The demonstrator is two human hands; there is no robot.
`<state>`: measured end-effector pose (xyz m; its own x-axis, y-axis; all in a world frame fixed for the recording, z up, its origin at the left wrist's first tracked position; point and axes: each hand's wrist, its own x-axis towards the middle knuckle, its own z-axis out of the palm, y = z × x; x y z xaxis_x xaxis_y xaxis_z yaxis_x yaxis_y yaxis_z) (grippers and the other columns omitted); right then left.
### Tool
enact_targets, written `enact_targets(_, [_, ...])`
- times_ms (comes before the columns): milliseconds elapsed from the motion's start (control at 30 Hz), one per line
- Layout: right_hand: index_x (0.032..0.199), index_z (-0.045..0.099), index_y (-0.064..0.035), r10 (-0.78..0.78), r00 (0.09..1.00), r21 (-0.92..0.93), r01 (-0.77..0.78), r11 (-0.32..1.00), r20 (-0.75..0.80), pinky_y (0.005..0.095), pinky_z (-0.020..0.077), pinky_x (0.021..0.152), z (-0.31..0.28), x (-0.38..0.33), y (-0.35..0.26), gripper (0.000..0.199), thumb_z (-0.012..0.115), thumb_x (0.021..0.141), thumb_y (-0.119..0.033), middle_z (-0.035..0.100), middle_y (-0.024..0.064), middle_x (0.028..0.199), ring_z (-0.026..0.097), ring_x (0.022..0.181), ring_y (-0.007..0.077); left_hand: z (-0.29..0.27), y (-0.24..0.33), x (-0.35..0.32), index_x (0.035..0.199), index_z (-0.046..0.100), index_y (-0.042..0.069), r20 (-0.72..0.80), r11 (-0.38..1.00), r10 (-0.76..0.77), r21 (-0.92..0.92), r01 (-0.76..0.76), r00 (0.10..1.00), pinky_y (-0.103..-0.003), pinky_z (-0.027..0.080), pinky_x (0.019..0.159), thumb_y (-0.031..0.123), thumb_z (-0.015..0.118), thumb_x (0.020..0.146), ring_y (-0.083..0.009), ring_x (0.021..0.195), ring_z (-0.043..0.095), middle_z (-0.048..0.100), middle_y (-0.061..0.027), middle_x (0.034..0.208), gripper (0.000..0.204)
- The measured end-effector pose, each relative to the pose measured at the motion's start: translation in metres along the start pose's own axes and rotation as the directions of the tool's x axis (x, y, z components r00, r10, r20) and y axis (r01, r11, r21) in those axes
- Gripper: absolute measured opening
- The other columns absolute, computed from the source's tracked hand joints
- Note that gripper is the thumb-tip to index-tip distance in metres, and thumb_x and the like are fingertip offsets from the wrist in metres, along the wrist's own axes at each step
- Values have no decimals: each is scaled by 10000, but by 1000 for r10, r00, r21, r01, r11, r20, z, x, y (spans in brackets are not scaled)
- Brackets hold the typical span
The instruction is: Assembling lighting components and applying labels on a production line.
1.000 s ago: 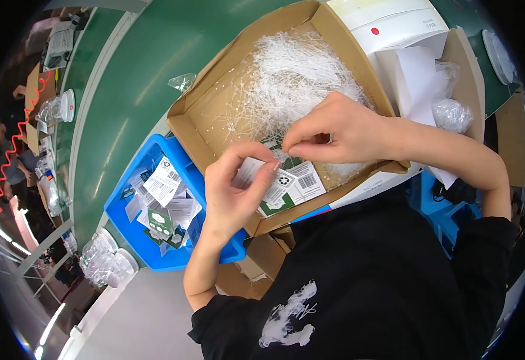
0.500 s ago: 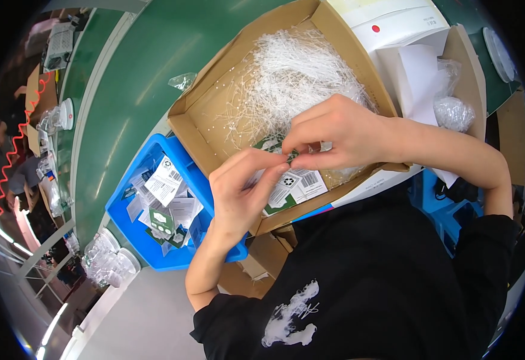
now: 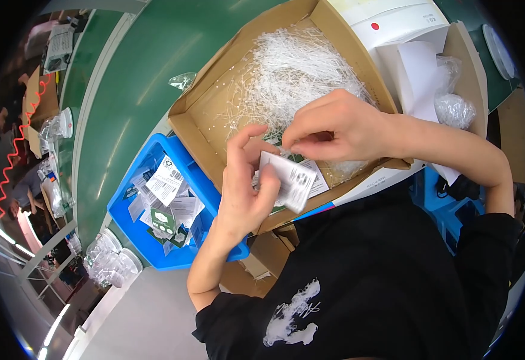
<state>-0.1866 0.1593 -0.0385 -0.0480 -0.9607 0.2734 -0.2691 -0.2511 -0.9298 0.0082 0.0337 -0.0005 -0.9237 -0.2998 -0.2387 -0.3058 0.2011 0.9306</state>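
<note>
"What's the person got there, looking straight down from the head?"

"A small printed card (image 3: pixel 291 185), mostly white, with grey lines of print and a dark patterned patch. The print is too blurred to make out. It's a flat, stiff-looking piece with straight edges, tilted."

"Where is it, exactly?"

"Above the near side of a shallow cardboard tray (image 3: pixel 205 119), just below the right fingertips in this view. The left hand (image 3: pixel 246 189) grips it, thumb in front, while the upper fingers curl loosely away."

"And the other one?"

"The right hand (image 3: pixel 333 129) has its thumb and forefinger drawn close at the tips. I can't tell whether they close on anything."

"What's that white tangle in the tray?"

"A heap of thin plastic strands (image 3: pixel 307 69), whitish and see-through, spread thinner toward the left wall. Nearer the person, another card (image 3: pixel 319 185) lies in the tray, partly hidden behind the held one."

"And to the left?"

"A blue bin (image 3: pixel 168 261) beside the tray, with a loose jumble of cards (image 3: pixel 168 182) inside, some white with print, some green. The green desk (image 3: pixel 133 78) stretches out beyond."

"On the right?"

"A white box (image 3: pixel 388 27), a sheet of white paper (image 3: pixel 417 81) and a crumpled clear plastic bundle (image 3: pixel 454 112)."
</note>
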Motion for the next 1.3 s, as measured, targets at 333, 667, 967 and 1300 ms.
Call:
enact_targets(333, [877, 668, -43, 24, 999, -23, -25, 999, -34, 284, 464, 517, -2, 0, 1, 78, 686, 802, -38, 665, 61, 765, 601, 578, 182, -9, 0, 3, 1041, 639, -33, -90, 972, -102, -221, 80, 991, -255, 506, 792, -30, 699, 858, -128, 875, 644, 689, -88, 969, 192])
enact_targets(667, [883, 671, -48, -19, 1000, -28, 19, 999, -11, 290, 468, 519, 0, -1, 0, 85, 682, 800, -31, 655, 53, 756, 599, 583, 185, -6, 0, 4, 987, 679, -28, -111, 984, -16, -179, -4, 994, -264, 507, 817, -50, 702, 839, -140, 896, 648, 698, -87, 952, 151])
enact_targets(967, [887, 669, -33, -22, 1000, 17, 22, 1000, -11, 309, 455, 536, 0, 1, -1, 87, 660, 803, -54, 635, 83, 706, 598, 582, 224, -6, 0, 5, 990, 676, -25, -101, 983, -12, -185, -6, 995, -261, 504, 811, -51, 700, 841, -137, 893, 646, 694, -79, 944, 153])
enact_targets(1300, [890, 667, -31, -23, 1000, 37, 22, 999, 17, 315, 442, 526, -1, 0, 0, 87, 658, 808, -61, 616, 89, 680, 575, 561, 225, -7, -3, 4, 1007, 672, -22, -77, 975, -43, -221, 25, 996, -269, 499, 830, -37, 692, 856, -140, 916, 636, 688, -81, 967, 153])
